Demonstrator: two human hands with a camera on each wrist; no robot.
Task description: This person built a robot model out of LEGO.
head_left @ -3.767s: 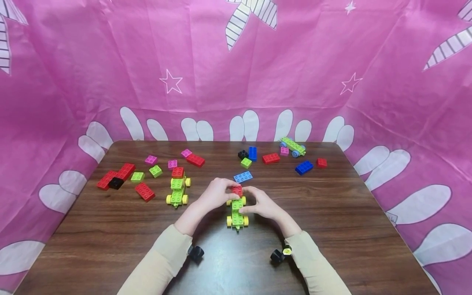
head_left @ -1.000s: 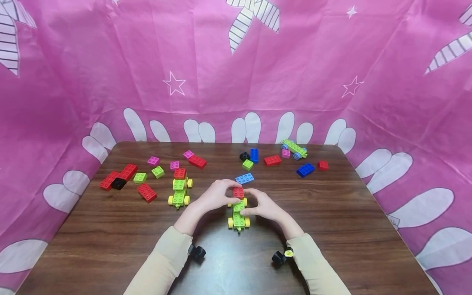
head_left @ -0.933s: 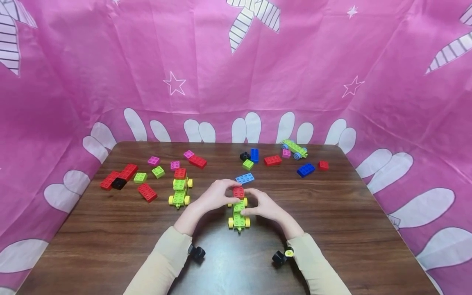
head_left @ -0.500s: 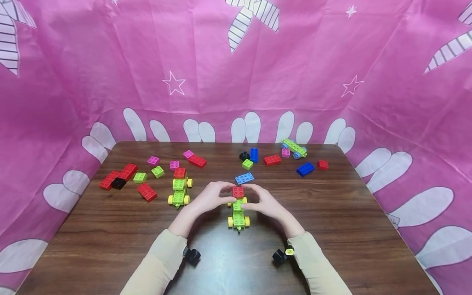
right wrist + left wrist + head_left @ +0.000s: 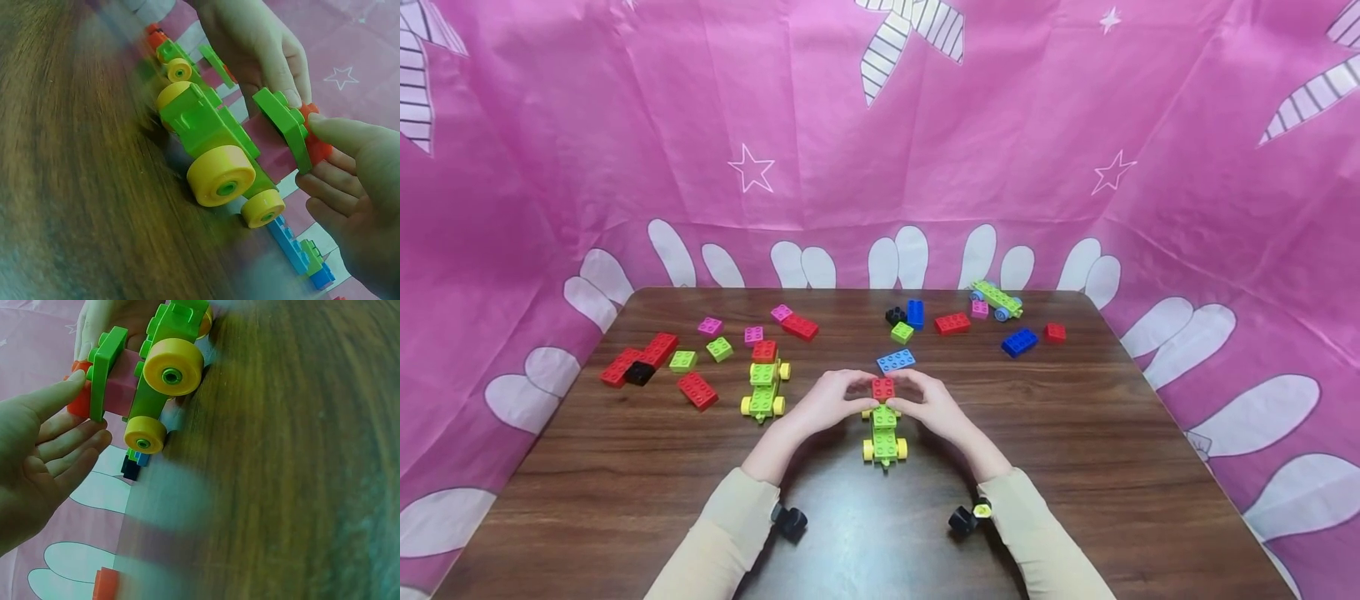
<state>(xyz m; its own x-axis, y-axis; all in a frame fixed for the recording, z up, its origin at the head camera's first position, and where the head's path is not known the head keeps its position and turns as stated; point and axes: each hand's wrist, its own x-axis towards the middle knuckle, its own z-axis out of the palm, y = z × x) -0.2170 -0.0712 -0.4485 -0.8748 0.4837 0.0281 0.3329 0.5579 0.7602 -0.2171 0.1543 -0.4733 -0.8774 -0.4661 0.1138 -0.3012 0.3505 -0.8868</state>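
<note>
Risk: your left hand (image 5: pixel 829 402) and right hand (image 5: pixel 936 406) are pinching the red brick (image 5: pixel 883 389); uneven pressing would be tipping the green piece (image 5: pixel 286 130) beneath them.

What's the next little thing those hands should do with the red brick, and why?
Probably press the red brick straight down. The left hand and right hand have it between them on top of the green piece of the yellow-wheeled car, and I can't tell whether it is fully seated. A push might make sure.
</note>
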